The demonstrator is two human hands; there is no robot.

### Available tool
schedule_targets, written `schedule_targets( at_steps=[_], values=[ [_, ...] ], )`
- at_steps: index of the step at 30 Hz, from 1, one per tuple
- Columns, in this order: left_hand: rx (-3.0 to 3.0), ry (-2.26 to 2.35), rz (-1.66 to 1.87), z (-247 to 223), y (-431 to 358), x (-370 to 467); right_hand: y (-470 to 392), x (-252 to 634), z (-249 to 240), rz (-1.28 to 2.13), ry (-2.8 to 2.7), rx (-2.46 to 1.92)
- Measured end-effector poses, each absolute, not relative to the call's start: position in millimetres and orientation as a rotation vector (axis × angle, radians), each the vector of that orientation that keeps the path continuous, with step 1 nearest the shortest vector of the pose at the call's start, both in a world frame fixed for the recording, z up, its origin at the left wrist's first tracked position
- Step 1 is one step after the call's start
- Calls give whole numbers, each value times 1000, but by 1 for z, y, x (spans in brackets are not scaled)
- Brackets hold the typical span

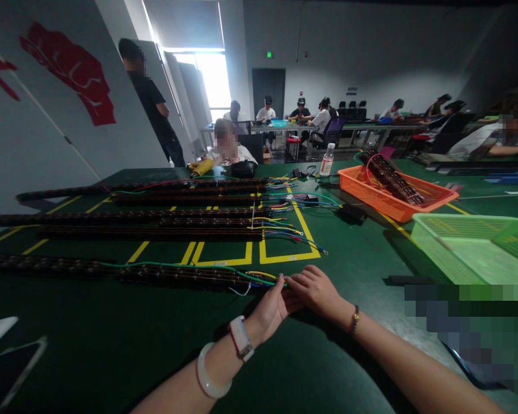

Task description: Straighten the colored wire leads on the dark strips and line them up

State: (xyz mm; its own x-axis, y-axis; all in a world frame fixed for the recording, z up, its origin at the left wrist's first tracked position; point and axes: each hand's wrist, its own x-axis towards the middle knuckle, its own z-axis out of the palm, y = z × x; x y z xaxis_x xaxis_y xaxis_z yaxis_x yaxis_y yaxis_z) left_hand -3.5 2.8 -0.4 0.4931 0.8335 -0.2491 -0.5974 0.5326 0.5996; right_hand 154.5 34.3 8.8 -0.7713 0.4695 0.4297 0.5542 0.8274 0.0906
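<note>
Wires (261, 276) in yellow, green and blue emerge from the nearest black cable harness (176, 276), which lies on the green table (147, 345) and stretches away at nine o'clock from the person's hands. The left hand (268, 316) is turned with its palm partly showing and its thumb raised by the wire ends. The right hand (314, 292) reaches in from four o'clock, its fingers bent together over the same spot. The two hands touch or nearly touch there; the fingers cover the wire tips, so one cannot tell whether either hand is clamped on a wire. A white cable tie (242, 292) curls beside the harness end, just to the left hand's ten o'clock.

The left wrist wears a watch (240, 339) and a pale bangle (214, 371), the right a dark beaded bracelet (355, 318).

At ten o'clock, more harnesses (207, 233) lie roughly parallel across yellow tape lines (289, 259). A bottle (327, 161) stands upright near half past twelve. At half past one, an orange basket (349, 181) holds a bundled harness (392, 178); a green basket (431, 230) sits at half past two. A seated co-worker (242, 154) is at eleven o'clock.
</note>
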Motion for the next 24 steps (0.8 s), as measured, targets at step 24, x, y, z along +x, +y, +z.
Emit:
schedule_targets(
  at_steps=[24],
  values=[
    [201, 511, 954, 1, 6, -7, 26, 158, 1, -556, -2631, -578]
  ],
)
